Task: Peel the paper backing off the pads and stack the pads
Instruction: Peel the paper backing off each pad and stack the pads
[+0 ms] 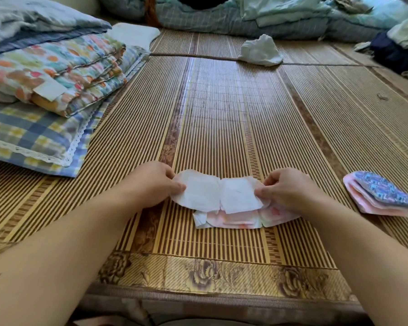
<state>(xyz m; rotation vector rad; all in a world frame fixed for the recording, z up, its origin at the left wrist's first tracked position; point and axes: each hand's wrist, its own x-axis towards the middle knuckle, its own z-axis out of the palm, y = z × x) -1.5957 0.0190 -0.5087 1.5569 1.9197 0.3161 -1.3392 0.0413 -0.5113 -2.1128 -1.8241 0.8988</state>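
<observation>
Pad (218, 195) being held stretched out flat, just above the woven mat (222, 114). Left hand (151, 184) pinching the left end between thumb and fingers; right hand (290, 189) pinching the right end the same way, both clamped on it. White and creased across the middle; impossible to tell whether backing paper is covering this face or already gone.

Lying directly underneath, touching the mat: pile of opened pads (240, 218), pinkish, with a scrap of white paper (200, 218) poking out at the left edge. Looking like the stack being built, so some pads judged already peeled and laid down. Exact count not readable.

Waiting off to the right, well apart from the hands: folded wrapped pads (382, 194), patterned blue wrapper on top, pink layers below, apparently unopened. So work judged partway through, with at least those left to open, peel and add.

Sitting further back on the mat: crumpled white wad (260, 51), possibly discarded paper, too far off to say. Resting at the left: folded bedding (54, 74).
</observation>
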